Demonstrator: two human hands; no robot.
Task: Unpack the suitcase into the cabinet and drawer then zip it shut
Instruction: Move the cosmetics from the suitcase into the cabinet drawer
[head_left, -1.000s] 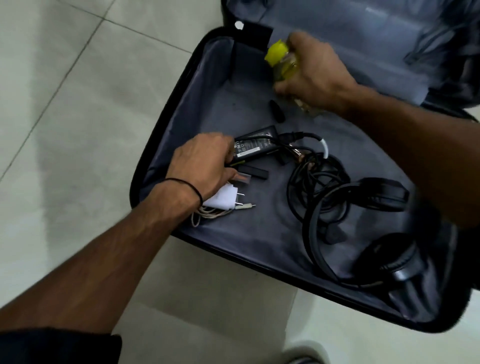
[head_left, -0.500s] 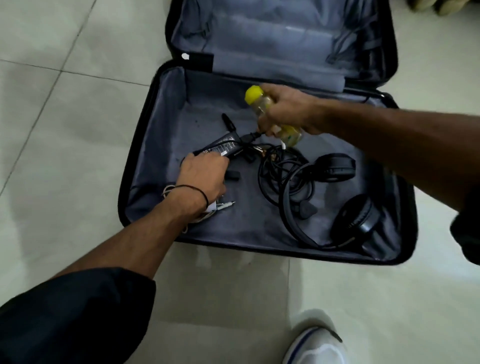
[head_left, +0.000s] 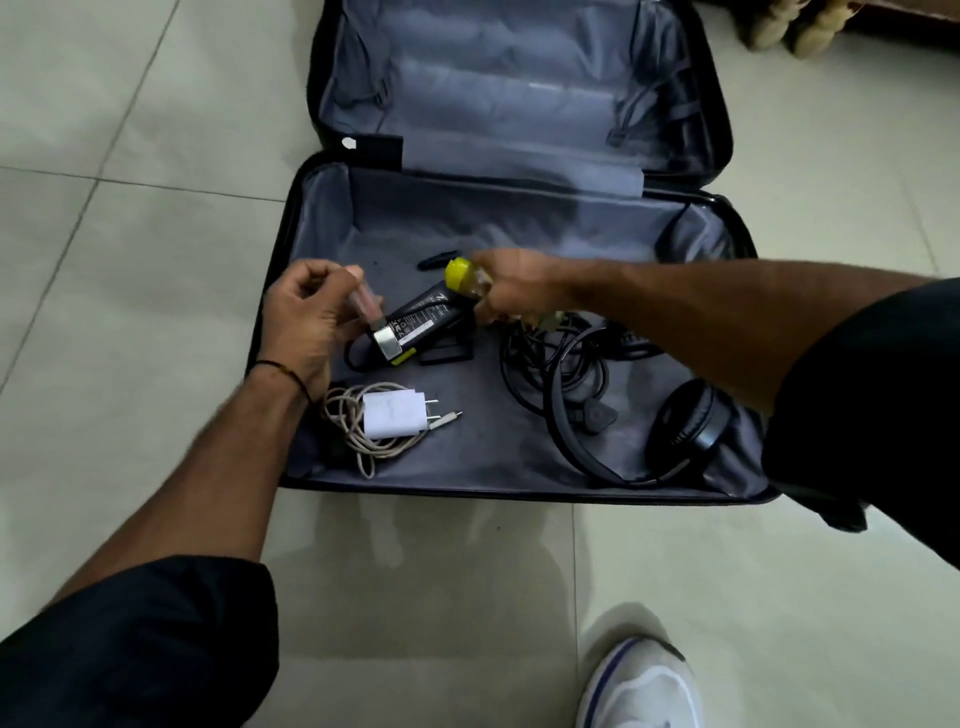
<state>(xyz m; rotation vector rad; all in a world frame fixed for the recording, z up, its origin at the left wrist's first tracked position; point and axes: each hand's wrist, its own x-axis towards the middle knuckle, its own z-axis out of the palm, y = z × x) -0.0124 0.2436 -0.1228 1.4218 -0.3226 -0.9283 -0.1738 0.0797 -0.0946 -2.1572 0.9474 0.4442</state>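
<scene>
Suitcase open on floor, frame centre | your left hand pinches a small pink item, centre left | your right hand grips a yellow-capped bottle over the power brick

Cannot make out the small pinkish item pinched in the left hand at centre left, smeared by motion, nor most of the yellow-capped bottle under the blurred fingers of the right hand. Cut by the top edge: the suitcase lid; by the bottom edge at lower right: a white shoe. Hidden behind the right arm: part of the headphones; too small to read: print on the black adapter.
</scene>
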